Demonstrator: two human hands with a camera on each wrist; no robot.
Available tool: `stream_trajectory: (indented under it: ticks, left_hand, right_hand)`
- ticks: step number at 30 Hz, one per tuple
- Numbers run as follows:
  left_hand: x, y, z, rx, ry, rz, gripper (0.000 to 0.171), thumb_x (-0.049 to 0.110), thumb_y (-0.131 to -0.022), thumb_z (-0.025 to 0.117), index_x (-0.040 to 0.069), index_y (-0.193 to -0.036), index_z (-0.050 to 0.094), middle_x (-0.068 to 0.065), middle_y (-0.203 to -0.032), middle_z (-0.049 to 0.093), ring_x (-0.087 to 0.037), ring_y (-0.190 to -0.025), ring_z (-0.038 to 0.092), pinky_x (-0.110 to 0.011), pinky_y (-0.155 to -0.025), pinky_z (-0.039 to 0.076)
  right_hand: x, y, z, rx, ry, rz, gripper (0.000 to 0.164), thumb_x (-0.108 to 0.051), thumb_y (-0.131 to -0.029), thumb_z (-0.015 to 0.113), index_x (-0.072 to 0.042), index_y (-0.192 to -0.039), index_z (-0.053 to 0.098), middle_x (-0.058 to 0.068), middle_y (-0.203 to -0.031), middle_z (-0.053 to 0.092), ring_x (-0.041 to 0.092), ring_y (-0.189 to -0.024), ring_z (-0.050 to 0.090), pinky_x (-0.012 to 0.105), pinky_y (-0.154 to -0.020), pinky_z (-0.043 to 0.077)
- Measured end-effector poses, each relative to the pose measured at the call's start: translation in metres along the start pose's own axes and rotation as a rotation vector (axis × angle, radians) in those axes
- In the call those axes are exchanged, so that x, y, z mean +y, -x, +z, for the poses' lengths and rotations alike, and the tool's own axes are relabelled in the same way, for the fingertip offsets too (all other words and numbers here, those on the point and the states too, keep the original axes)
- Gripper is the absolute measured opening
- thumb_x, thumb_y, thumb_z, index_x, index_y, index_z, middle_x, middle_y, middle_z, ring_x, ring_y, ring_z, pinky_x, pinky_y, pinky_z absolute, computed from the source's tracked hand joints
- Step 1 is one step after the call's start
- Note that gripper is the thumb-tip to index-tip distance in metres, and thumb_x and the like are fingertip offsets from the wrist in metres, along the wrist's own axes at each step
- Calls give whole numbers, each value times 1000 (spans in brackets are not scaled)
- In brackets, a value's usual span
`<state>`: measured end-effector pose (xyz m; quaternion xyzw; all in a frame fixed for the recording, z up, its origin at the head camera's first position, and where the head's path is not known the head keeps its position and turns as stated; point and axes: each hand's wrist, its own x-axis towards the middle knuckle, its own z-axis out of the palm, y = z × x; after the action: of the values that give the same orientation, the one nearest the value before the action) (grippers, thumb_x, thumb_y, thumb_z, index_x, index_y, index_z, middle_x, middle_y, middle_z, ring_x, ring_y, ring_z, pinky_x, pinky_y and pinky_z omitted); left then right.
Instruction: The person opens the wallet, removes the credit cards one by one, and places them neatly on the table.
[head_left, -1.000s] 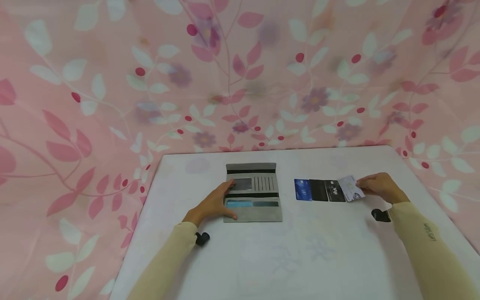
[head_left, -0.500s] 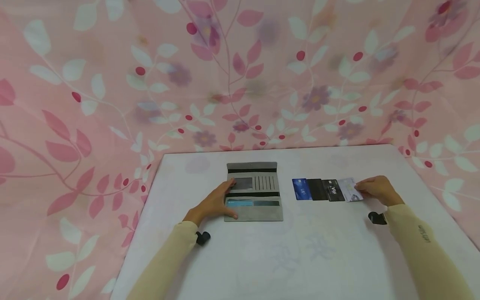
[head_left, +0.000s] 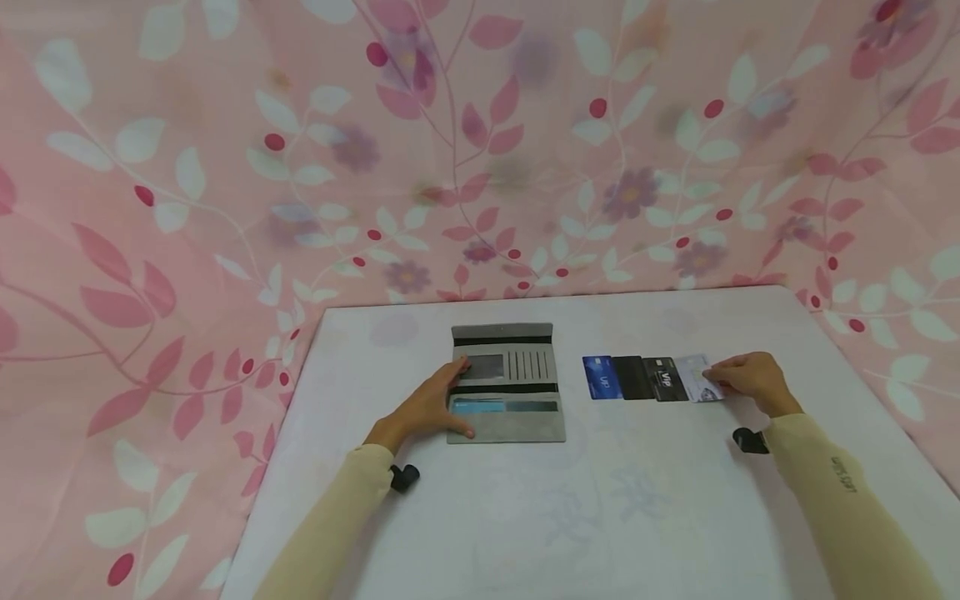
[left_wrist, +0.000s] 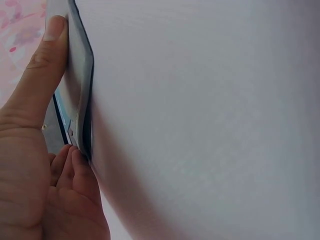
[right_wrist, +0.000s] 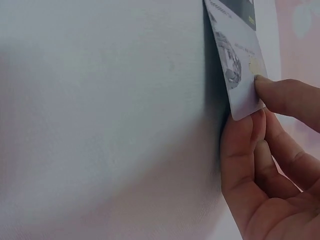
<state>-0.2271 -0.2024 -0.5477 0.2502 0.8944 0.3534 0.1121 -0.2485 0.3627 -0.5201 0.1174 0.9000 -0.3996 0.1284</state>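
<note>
In the head view a grey wallet (head_left: 506, 427) lies unfolded on the table, its card slots, clear window and a blue item in the lower pocket showing. My left hand (head_left: 426, 402) rests spread over its left side, thumb on the lower panel and fingertips by the window. The left wrist view shows that thumb (left_wrist: 37, 75) flat on the panel. To the right, my right hand (head_left: 756, 382) pinches a white card (head_left: 697, 379) at its right end. In the right wrist view, the thumb lies on top of the card (right_wrist: 240, 65), other fingers under its end.
A blue card (head_left: 602, 378), a plain black card (head_left: 633, 379) and a black VIP card (head_left: 665, 380) lie in a row left of the white one. The white table (head_left: 525, 517) meets a pink floral cloth (head_left: 480, 150) behind. Black wrist cameras sit below both hands.
My right hand has moved slightly left and lower; the tilted white card now lies more in line with the row. The cards shifted a little left. The left hand stays on the wallet.
</note>
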Motion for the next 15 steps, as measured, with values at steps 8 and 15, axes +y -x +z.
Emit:
stream_trajectory:
  ticks: [8,15]
  left_hand:
    - [2,1,-1,7,11,13,130,45,-58,93,7,-156,16,-7,-154,32,-24,-133,43,-34,-110,35]
    - [2,1,-1,9,14,19,131,46,-58,93,6,-156,16,-7,-154,32,-26,-133,43,-35,-109,35]
  right_hand:
    - [-8,5,5,69,117,38,52,-40,-82,79,6,-104,71,3,-77,68,26,-82,57,38,-70,42]
    - [-18,8,11,123,248,-56,42,-35,-80,81,4,-88,69,9,-73,63,29,-77,52,40,-66,41]
